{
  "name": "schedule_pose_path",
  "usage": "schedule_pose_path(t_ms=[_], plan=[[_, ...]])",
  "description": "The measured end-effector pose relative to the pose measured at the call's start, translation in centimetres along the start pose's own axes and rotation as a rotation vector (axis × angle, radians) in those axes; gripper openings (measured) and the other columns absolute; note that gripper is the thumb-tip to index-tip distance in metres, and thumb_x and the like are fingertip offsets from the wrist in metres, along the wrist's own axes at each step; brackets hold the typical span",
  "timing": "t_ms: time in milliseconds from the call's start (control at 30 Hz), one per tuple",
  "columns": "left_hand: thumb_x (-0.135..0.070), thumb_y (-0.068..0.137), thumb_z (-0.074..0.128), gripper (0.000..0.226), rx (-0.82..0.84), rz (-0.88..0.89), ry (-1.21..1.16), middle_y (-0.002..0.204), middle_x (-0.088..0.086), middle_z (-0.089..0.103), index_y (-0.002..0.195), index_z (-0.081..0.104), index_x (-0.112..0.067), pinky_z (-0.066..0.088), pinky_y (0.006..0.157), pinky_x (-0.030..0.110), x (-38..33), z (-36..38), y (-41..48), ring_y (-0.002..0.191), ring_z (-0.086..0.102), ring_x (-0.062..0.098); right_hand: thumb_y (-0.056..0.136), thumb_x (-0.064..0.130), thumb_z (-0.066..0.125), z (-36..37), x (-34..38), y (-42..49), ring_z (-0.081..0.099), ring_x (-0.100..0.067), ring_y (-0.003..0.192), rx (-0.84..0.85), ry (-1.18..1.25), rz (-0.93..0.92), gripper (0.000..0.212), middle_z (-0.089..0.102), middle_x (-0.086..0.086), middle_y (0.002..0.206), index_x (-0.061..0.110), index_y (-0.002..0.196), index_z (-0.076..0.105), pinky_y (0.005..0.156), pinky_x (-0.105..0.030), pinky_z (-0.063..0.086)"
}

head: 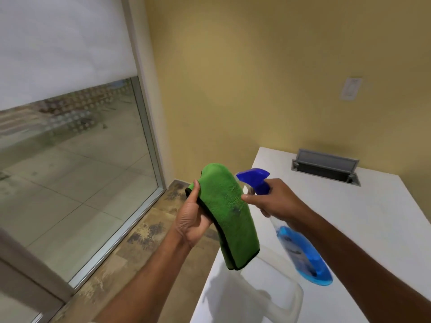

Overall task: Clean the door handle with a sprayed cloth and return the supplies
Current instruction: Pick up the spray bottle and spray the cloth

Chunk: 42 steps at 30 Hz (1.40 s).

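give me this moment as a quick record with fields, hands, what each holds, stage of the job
left hand: grip closed on the green cloth, held up folded, hanging down
right hand: grip closed on the spray bottle, blue nozzle aimed at the cloth
bottle contents: blue liquid, partly full
surface below: white table, with a grey hatch propped open
surroundings: yellow wall, window with blind partly down
door handle: not in view
stage: cloth being readied for spraying; no spray mist visible

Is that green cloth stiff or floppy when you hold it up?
Probably floppy: the green cloth droops folded over the left hand. Likely light, since the thumb alone pins it. Its fuzzy pile probably grips rather than slips.
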<state>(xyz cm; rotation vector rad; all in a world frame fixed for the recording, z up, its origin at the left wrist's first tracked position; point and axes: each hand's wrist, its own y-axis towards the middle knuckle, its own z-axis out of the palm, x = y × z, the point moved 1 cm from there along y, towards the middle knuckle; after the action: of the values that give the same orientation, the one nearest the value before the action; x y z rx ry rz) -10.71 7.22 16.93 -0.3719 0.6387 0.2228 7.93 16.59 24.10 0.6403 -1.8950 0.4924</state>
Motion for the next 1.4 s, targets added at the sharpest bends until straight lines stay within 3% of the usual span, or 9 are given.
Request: schedule_pose_path(t_ms=[267, 433, 533, 633, 800, 1000, 1133, 1233, 1400], plan=[[-0.057, 0.103, 0.049, 0.066, -0.006, -0.019, -0.150, 0.141, 0.025, 0.067, 0.141, 0.064, -0.005, 0.033, 0.123, 0.062, 0.0, -1.3, 0.3, 0.135, 0.060, 0.039, 0.083, 0.019, 0.079, 2.3, 0.5, 0.5, 0.042, -0.019, 0.053, 0.036, -0.120, 0.079, 0.025, 0.048, -0.007, 0.064, 0.000, 0.083, 0.062, 0.055, -0.032, 0.037], [-0.054, 0.106, 0.049, 0.059, 0.009, -0.008, -0.227, 0.129, 0.024, 0.074, 0.113, 0.082, -0.006, 0.043, 0.114, 0.060, -1.0, -2.3, 0.3, 0.124, 0.066, 0.039, 0.082, 0.021, 0.078, 3.1, 0.5, 0.8, 0.040, -0.018, 0.050, 0.003, -0.113, 0.074, 0.025, 0.048, -0.005, 0.064, 0.004, 0.080, 0.060, 0.053, -0.030, 0.037], [-0.056, 0.106, 0.046, 0.064, 0.029, -0.010, -0.248, 0.135, 0.026, 0.070, 0.130, 0.071, -0.002, 0.048, 0.103, 0.059, -1.4, -2.6, 0.2, 0.121, 0.068, 0.041, 0.081, 0.020, 0.079, 3.5, 0.8, 1.0, 0.039, -0.017, 0.048, 0.023, -0.094, 0.068, 0.023, 0.047, -0.004, 0.062, 0.012, 0.074, 0.059, 0.053, -0.030, 0.036], [-0.056, 0.107, 0.044, 0.064, 0.037, -0.016, -0.255, 0.124, 0.026, 0.076, 0.117, 0.079, -0.003, 0.050, 0.096, 0.059, -1.4, -2.8, 0.1, 0.108, 0.076, 0.041, 0.080, 0.021, 0.080, 4.0, 1.0, 1.2, 0.040, -0.019, 0.053, 0.025, -0.123, 0.066, 0.025, 0.048, -0.005, 0.062, 0.014, 0.074, 0.057, 0.060, -0.034, 0.035], [-0.054, 0.106, 0.045, 0.065, 0.021, -0.076, -0.246, 0.131, 0.027, 0.072, 0.137, 0.065, -0.002, 0.050, 0.098, 0.060, -0.3, -3.0, -0.7, 0.112, 0.074, 0.041, 0.082, 0.015, 0.080, 4.5, 2.1, 2.0, 0.042, -0.015, 0.047, 0.076, -0.130, 0.112, 0.023, 0.048, -0.003, 0.059, 0.011, 0.077, 0.057, 0.050, -0.029, 0.038], [-0.054, 0.107, 0.045, 0.068, -0.055, -0.092, -0.237, 0.150, 0.027, 0.058, 0.148, 0.056, -0.002, 0.042, 0.112, 0.062, 0.4, -3.6, -1.3, 0.140, 0.055, 0.043, 0.083, 0.016, 0.079, 4.7, 2.2, 2.8, 0.047, -0.018, 0.045, 0.178, -0.315, 0.201, 0.023, 0.050, -0.008, 0.060, 0.009, 0.081, 0.057, 0.051, -0.029, 0.043], [-0.054, 0.107, 0.044, 0.067, -0.076, -0.084, -0.251, 0.143, 0.028, 0.063, 0.146, 0.059, -0.002, 0.041, 0.113, 0.061, 0.4, -4.2, -1.5, 0.129, 0.062, 0.041, 0.082, 0.015, 0.079, 4.9, 2.2, 3.2, 0.045, -0.016, 0.042, 0.188, -0.360, 0.228, 0.025, 0.049, -0.010, 0.061, 0.009, 0.080, 0.054, 0.047, -0.026, 0.042], [-0.054, 0.107, 0.044, 0.067, -0.075, -0.085, -0.266, 0.146, 0.027, 0.062, 0.146, 0.059, -0.002, 0.038, 0.118, 0.060, 0.4, -4.6, -1.5, 0.134, 0.059, 0.041, 0.082, 0.015, 0.077, 5.3, 2.4, 3.3, 0.046, -0.018, 0.043, 0.178, -0.433, 0.226, 0.024, 0.051, -0.010, 0.061, 0.009, 0.077, 0.054, 0.048, -0.025, 0.042], [-0.054, 0.107, 0.044, 0.065, -0.040, -0.065, -0.273, 0.141, 0.026, 0.066, 0.144, 0.062, -0.003, 0.049, 0.104, 0.060, 0.5, -5.2, -1.5, 0.125, 0.066, 0.040, 0.082, 0.011, 0.077, 5.3, 3.2, 3.5, 0.050, -0.016, 0.046, 0.200, -0.473, 0.220, 0.018, 0.056, -0.007, 0.063, 0.011, 0.078, 0.059, 0.043, -0.022, 0.043]])
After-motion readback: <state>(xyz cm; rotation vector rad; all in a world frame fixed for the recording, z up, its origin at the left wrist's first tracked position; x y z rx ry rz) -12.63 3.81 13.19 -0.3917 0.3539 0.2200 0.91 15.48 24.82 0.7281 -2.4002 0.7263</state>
